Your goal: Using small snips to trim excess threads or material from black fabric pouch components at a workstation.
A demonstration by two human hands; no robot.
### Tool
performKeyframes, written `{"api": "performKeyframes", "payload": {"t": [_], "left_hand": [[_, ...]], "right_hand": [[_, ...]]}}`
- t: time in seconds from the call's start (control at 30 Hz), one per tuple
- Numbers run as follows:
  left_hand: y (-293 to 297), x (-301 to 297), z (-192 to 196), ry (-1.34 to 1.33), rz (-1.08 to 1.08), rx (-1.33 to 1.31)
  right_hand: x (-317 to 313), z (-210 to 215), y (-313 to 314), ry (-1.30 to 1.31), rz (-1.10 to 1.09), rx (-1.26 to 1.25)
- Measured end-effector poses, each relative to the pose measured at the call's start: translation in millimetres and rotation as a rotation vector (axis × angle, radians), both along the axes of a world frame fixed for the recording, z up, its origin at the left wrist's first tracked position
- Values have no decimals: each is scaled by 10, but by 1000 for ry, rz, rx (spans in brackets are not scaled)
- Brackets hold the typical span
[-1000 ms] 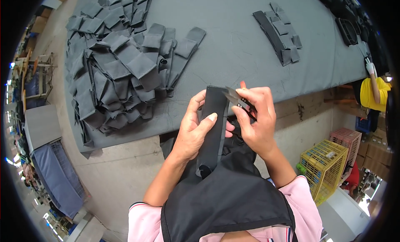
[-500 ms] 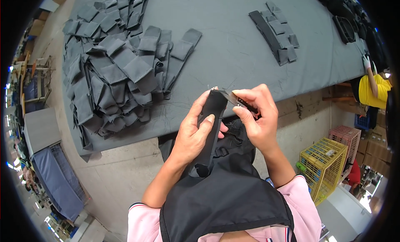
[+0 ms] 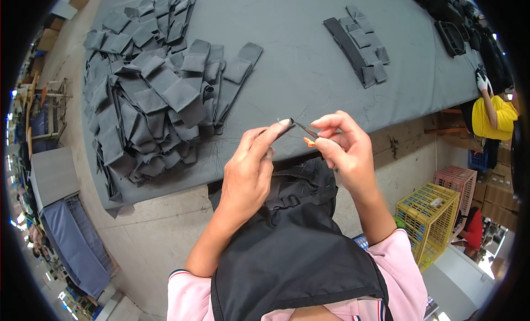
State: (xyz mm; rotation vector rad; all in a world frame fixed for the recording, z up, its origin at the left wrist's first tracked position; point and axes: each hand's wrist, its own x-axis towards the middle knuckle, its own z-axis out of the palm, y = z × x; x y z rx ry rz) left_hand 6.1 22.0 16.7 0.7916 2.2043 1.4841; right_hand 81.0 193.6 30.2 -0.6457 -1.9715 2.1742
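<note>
Seemingly for steadiness, the left hand (image 3: 249,171) pinches the dark strip (image 3: 285,130) beside snips (image 3: 308,131) gripped by the right hand (image 3: 348,150).

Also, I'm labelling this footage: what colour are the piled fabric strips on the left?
Dark grey; the fabric strips show best in the head view.

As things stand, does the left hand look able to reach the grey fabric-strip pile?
Probably yes: only thread-strewn tabletop appears between the left hand and the grey fabric-strip pile, though that hand pinches a dark fabric piece that may need letting go first.
</note>
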Motion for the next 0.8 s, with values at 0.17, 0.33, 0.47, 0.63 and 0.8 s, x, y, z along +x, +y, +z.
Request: {"api": "performKeyframes", "payload": {"t": [0.17,0.33,0.47,0.63,0.8], "left_hand": [[32,15,11,456,42,-213],[61,51,-4,665,117,-354],[68,59,-41,767,166,-348],[25,70,-93,756,176,-340],[210,95,-85,522,59,-35]], "right_hand": [[94,21,-101,238,-22,779],[89,70,-140,182,-28,1023],[76,70,-146,157,12,1091],[77,26,-164,155,-64,867],[-201,-189,-186,7,-81,-208]]}}
